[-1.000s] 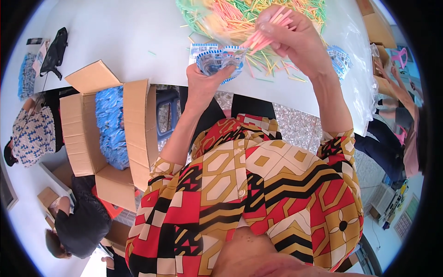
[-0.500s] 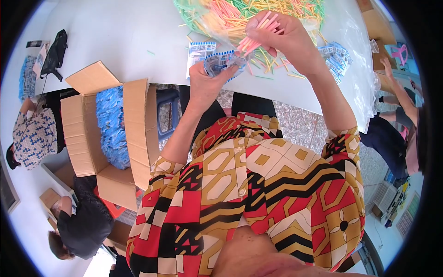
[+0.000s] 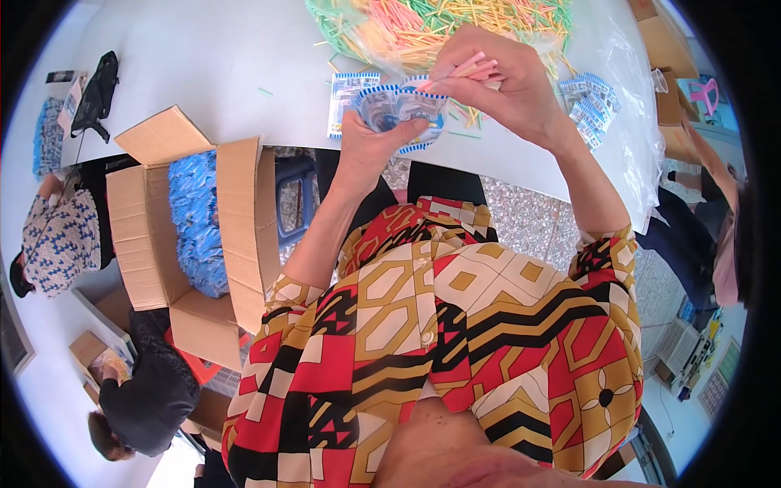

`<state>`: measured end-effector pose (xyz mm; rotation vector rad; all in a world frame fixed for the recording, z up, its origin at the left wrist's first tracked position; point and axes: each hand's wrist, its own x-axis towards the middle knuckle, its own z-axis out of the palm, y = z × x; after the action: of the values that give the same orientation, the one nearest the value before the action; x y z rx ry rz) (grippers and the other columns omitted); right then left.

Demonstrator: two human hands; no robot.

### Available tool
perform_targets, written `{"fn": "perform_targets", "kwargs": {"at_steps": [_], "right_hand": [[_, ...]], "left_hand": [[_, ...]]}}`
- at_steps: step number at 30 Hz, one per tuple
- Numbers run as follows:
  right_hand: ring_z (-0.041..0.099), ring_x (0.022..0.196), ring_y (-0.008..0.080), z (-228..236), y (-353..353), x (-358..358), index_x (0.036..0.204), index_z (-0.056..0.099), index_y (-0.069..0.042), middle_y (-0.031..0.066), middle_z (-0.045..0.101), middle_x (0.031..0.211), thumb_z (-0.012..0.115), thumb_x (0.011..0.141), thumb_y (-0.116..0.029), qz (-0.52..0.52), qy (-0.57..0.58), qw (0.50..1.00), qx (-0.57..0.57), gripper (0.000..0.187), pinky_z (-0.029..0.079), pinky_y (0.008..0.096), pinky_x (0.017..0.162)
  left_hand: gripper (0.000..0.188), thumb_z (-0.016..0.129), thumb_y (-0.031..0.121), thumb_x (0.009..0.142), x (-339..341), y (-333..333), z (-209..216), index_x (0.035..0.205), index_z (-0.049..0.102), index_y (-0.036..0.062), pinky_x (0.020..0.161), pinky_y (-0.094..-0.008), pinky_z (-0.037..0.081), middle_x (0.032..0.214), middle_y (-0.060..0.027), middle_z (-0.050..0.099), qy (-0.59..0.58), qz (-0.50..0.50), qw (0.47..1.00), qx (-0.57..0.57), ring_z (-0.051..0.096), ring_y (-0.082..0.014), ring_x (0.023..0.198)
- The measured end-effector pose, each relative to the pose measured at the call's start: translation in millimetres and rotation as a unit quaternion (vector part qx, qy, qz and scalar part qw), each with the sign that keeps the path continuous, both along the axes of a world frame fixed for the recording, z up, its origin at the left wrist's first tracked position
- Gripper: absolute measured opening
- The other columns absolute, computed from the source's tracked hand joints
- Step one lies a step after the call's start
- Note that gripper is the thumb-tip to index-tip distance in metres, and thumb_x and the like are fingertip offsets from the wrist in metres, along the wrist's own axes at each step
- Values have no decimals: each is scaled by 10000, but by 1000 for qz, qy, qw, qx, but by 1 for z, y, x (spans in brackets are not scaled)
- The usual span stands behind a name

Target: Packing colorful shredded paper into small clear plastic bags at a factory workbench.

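My left hand (image 3: 373, 150) is closed on a small blue-and-white printed plastic bag (image 3: 382, 110), whose mouth gapes toward the right. Pinched in my right hand (image 3: 500, 85) is a bunch of thin pink and pale yellow sticks (image 3: 468, 71), their left ends at the bag's opening. Whether the tips are inside the bag I cannot tell. Behind both hands lies a large heap of pink, yellow and green sticks (image 3: 423, 37) on clear plastic. Partly covered by the held bag, a flat stack of similar bags (image 3: 342, 104) rests on the table.
More printed bags (image 3: 590, 110) lie right of my right hand on the white table (image 3: 203, 65). A cardboard box (image 3: 146, 236) full of blue packets (image 3: 195, 224) stands open at my left. A black pouch (image 3: 98, 93) sits far left. Other people work at both sides.
My right hand has lowered and brought the sticks to the bag's mouth. The bag has opened wider in my left hand.
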<state>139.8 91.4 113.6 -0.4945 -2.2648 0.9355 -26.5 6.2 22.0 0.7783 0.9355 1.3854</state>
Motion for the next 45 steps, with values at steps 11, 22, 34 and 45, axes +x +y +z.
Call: {"fn": "perform_targets", "kwargs": {"at_steps": [11,22,34,45], "right_hand": [[534,682,56,6,0,-2,910,585,-55,11,575,772,648,833,-123,-40,-142,986,-77,120,433,199,597],[565,935,215,15,5,-1,1128,542,9,125,585,1048,524,909,-194,-22,-89,992,86,300,452,350,826],[518,795,52,-48,5,25,1103,594,-39,-21,599,922,602,865,-118,-35,1,987,-159,251,421,196,739],[535,774,44,-68,-17,60,1010,581,7,5,603,883,520,907,-29,-260,21,954,-146,125,432,188,698]], "left_hand": [[126,679,74,779,-2,3,-7,874,674,-7,606,-201,456,761,-9,656,171,-15,985,11,571,-45,676],[231,709,40,751,0,13,5,967,642,-7,699,-236,499,877,-42,662,93,-7,995,31,611,-90,768],[224,710,43,752,0,14,4,956,647,-25,701,-231,497,882,-42,661,57,-14,997,45,604,-79,768],[113,640,62,816,-6,13,4,905,603,3,695,-304,508,799,-98,660,12,-27,999,-30,632,-162,736]]}}
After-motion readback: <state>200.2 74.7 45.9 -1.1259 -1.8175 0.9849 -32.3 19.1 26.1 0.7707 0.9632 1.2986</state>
